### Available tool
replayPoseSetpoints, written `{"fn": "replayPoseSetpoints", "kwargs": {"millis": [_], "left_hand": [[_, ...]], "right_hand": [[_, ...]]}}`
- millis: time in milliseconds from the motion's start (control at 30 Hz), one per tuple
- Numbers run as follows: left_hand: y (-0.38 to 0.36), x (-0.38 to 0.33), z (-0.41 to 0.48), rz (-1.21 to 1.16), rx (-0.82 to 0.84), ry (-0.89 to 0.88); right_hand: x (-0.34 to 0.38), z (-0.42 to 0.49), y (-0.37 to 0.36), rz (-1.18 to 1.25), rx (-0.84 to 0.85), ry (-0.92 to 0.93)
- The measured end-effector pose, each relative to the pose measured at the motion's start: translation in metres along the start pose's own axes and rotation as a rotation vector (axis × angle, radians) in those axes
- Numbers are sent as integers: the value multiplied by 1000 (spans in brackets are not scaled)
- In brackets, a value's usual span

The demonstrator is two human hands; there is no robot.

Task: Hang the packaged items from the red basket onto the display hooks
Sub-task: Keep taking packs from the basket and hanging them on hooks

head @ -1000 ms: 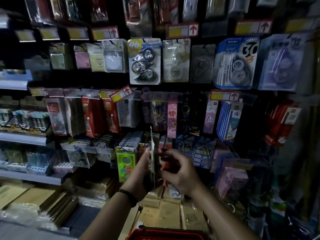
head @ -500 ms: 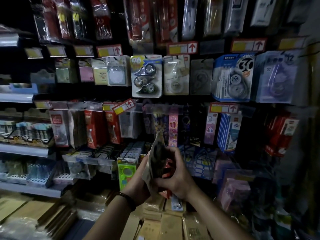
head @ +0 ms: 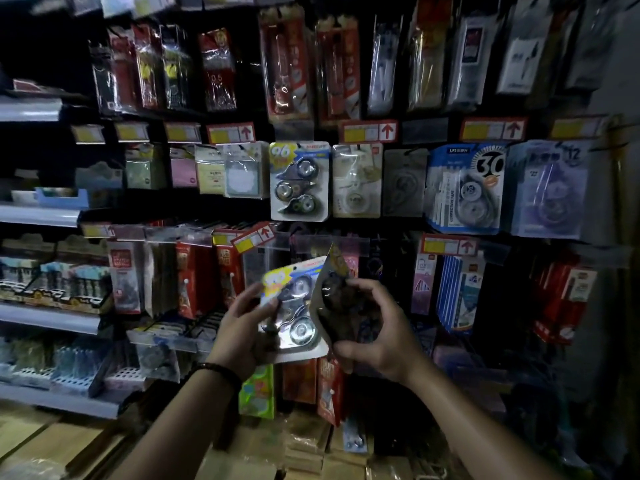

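Observation:
My left hand (head: 242, 327) grips a blister pack of correction tapes (head: 294, 306) with a yellow "96" corner, its face turned toward me. My right hand (head: 374, 334) pinches a second pack (head: 332, 299), seen almost edge-on and fanned out to the right of the first. Both packs are held at chest height in front of the hook wall. An identical "96" pack (head: 299, 181) hangs on a display hook directly above. The red basket is out of view.
Rows of hooks carry hanging goods: pen packs (head: 287, 64) at the top, a blue "30" tape pack (head: 465, 188) to the right, red packs (head: 194, 278) to the left. Shelves (head: 38, 216) stand at the left. Brown envelopes (head: 45, 441) lie stacked below.
The view has tilted up and the basket has left the frame. My hands rose with the packs and spread them apart, so the front pack's face now shows.

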State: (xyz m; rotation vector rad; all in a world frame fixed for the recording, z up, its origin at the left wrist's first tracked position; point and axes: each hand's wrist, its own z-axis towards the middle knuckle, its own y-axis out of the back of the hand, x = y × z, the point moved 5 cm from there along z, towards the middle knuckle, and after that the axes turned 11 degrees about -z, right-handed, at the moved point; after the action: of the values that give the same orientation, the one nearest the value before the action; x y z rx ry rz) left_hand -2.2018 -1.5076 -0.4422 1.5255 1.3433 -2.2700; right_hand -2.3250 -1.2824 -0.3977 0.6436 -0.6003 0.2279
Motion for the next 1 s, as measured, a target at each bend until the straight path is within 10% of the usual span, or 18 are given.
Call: {"fn": "replayPoseSetpoints", "kwargs": {"millis": [1000], "left_hand": [[3,-188,21,193,-22,-541]], "right_hand": [[78,215,-14,-1092,-35,376]]}}
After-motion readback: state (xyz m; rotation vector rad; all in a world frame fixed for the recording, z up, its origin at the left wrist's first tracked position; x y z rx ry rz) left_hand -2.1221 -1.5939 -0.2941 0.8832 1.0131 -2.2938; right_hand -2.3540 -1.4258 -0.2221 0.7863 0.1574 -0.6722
